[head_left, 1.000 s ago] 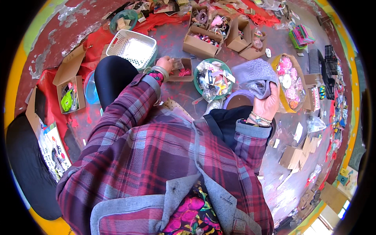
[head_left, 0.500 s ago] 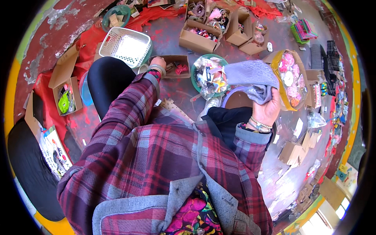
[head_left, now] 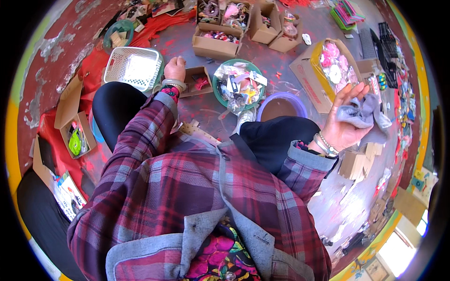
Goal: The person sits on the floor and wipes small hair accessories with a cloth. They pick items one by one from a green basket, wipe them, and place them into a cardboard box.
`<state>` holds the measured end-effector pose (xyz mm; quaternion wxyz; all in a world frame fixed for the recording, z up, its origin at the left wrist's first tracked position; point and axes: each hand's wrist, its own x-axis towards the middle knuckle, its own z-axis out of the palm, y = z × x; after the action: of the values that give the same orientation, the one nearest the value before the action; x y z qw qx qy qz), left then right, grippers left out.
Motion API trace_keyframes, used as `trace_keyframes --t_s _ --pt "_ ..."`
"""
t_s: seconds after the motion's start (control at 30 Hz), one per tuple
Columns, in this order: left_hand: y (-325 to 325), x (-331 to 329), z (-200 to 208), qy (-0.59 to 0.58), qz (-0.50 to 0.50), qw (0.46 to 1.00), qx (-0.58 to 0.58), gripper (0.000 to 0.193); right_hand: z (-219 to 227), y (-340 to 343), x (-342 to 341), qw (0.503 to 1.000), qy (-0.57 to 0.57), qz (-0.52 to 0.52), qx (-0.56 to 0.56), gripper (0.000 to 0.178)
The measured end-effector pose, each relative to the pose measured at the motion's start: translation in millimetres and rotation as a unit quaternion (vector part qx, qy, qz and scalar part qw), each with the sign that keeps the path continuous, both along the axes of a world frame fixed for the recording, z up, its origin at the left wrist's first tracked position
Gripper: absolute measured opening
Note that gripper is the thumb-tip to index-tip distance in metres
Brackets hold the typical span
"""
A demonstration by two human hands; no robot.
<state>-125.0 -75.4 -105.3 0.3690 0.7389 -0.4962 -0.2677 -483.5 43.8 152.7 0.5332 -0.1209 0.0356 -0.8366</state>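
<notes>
My right hand (head_left: 341, 122) is raised at the right, above the floor and beyond my bent knee. It holds a crumpled grey cloth (head_left: 357, 114) in its palm, with the fingers partly stretched and the cloth hanging past them. My left hand (head_left: 175, 70) is closed, between a white perforated basket (head_left: 123, 80) and a small cardboard box (head_left: 198, 92) with something red inside. Whether the left fingers hold anything is hidden. Bracelets circle both wrists. A purple bucket (head_left: 302, 108) of brownish contents stands near my knee.
A green basin (head_left: 217, 90) heaped with small packets stands ahead. Cardboard boxes (head_left: 213, 48) of accessories are farther off. Right of the bucket is a large box (head_left: 310, 86) of pink and white flowers. An open carton (head_left: 68, 105) with a bright green item lies left.
My right hand has swung right with the grey cloth, which is now bunched rather than stretched out over the bucket. My left hand has shifted slightly left and away from the small box.
</notes>
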Motion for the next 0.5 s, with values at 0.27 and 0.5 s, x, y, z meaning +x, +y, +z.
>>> trace_keyframes --t_s 0.27,0.5 --pt "14 -92 21 -0.067 -0.334 0.939 -0.037 0.024 -16 8 -6 0.923 0.273 0.017 0.27 0.037" --pt "5 -162 -8 -0.186 -0.493 0.845 0.089 0.033 -14 8 2 0.7 0.558 -0.035 0.445 0.032"
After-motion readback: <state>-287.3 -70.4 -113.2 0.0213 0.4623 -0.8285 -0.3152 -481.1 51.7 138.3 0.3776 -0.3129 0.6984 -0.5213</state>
